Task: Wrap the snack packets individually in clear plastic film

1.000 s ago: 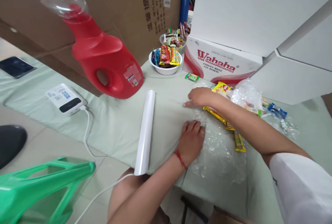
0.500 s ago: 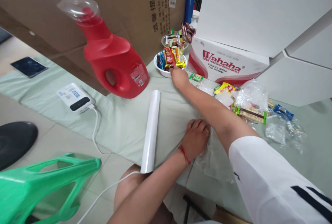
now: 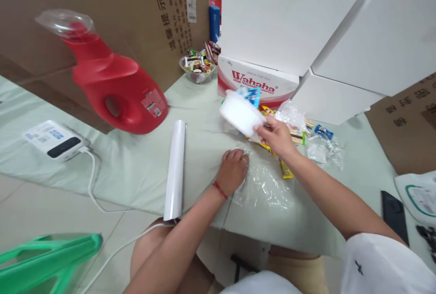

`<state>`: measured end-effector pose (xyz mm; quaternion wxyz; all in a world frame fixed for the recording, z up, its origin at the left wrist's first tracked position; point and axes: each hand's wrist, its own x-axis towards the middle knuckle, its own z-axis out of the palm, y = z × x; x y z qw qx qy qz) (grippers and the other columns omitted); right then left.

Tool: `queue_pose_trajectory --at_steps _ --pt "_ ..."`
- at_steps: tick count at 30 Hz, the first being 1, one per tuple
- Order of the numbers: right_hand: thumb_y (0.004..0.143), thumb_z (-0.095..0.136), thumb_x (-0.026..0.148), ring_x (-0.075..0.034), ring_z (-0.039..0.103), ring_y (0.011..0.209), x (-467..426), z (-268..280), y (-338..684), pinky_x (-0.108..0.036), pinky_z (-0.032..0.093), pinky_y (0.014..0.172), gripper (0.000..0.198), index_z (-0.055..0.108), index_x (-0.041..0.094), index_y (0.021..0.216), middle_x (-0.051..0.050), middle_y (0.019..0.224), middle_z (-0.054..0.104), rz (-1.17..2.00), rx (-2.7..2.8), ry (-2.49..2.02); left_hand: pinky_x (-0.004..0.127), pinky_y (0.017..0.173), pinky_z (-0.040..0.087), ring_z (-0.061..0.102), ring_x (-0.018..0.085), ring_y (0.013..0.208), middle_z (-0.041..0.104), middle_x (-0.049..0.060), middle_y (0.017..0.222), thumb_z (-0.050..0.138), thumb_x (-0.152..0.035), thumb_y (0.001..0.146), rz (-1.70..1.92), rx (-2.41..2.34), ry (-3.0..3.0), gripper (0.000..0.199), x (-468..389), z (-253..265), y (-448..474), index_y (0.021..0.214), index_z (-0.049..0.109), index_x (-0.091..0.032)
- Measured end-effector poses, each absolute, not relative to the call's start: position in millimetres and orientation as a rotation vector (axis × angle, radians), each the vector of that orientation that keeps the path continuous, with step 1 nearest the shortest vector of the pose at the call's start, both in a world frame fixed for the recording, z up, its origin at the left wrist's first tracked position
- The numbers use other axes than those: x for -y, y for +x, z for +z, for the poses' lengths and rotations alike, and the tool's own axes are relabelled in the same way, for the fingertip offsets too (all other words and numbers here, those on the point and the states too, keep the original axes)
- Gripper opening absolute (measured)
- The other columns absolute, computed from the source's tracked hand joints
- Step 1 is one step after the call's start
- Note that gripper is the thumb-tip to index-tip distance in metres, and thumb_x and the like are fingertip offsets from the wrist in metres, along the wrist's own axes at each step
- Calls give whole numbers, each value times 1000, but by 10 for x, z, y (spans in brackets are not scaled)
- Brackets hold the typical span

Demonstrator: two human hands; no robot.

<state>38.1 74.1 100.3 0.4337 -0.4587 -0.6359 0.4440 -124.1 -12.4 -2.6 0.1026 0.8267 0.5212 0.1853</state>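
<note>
My right hand [image 3: 274, 137] grips the rim of a white plastic bowl [image 3: 241, 113], which is tipped on its side above the table with its underside toward me. A blue snack packet [image 3: 251, 96] shows behind the bowl's upper edge. Yellow snack packets [image 3: 286, 169] lie under and beside the bowl. My left hand [image 3: 232, 170] rests on the tablecloth with its fingers lying down, at the edge of a flat clear plastic bag [image 3: 267, 187]. Whether its fingertips press on the bag is hard to see.
A white cylinder [image 3: 175, 169] with a cable lies left of my hands. Beyond it stands a red jug [image 3: 121, 89]. At the back are a clear bowl of snacks [image 3: 199, 75] and a Wahaha carton [image 3: 255, 80]. Clear wrappers [image 3: 291, 114] and snacks lie on the right.
My right hand has lifted the white bowl from the back of the table, brought it right and nearer, and tipped it. The view has turned rightward. My left hand stays on the table.
</note>
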Motion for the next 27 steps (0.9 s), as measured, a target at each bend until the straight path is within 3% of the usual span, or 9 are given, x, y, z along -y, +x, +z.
queue_pose_trajectory --at_steps 4,8,12,15,18,20,22,24,27 --pt "77 85 28 -2 30 39 -921 1209 828 -9 23 32 34 52 21 80 12 55 43 1491 800 -1006 50 117 34 53 28 132 63 13 135 53 -22 99 547 -1539 2445 28 102 -59 -1253 123 65 -17" --pt "89 70 16 0 27 37 -894 1487 1213 -5 20 30 23 50 20 78 12 55 43 1513 609 -846 50 115 37 54 29 130 65 13 134 53 -22 98 563 -1542 2456 29 76 -84 -1247 123 66 -17" --pt "84 75 19 -1 33 39 -440 1662 1740 -7 24 31 30 47 21 77 12 61 46 1165 666 -830 50 113 38 55 30 129 65 14 134 54 -22 97 583 -1545 2480 30 64 -85 -1241 124 67 -16" --pt "77 82 33 -5 40 42 121 1576 2284 -13 28 34 39 45 23 73 10 61 44 722 805 -1086 51 110 40 57 32 123 66 16 126 53 -23 97 559 -1563 2497 31 65 -73 -1237 123 67 -15" --pt "90 66 46 -14 48 46 699 1313 2832 -25 40 43 18 64 28 85 4 57 51 270 1096 -1689 50 107 42 58 32 116 66 15 115 53 -24 97 548 -1576 2512 29 70 -68 -1234 119 69 -15" --pt "94 55 42 -20 59 58 969 1104 3107 -34 51 59 22 70 26 96 -4 69 64 18 1360 -2063 50 108 41 58 32 114 66 15 113 53 -24 97 569 -1577 2521 28 72 -73 -1237 118 69 -15" --pt "94 49 35 -25 66 74 1053 914 3286 -40 54 75 30 73 21 105 -12 91 71 -144 1543 -2338 50 108 41 58 31 113 65 15 113 52 -24 97 595 -1574 2528 28 70 -87 -1243 119 68 -15" --pt "95 46 30 -29 68 87 905 772 3404 -42 53 83 36 73 16 114 -18 106 70 -206 1594 -2541 51 108 42 58 31 113 65 15 114 51 -25 98 604 -1560 2538 29 64 -102 -1252 119 68 -15" --pt "97 43 23 -32 68 100 308 695 3580 -43 52 89 41 68 7 125 -26 114 67 -181 1510 -2684 51 107 42 58 32 114 65 15 115 50 -25 99 588 -1548 2545 30 56 -117 -1264 121 68 -15"
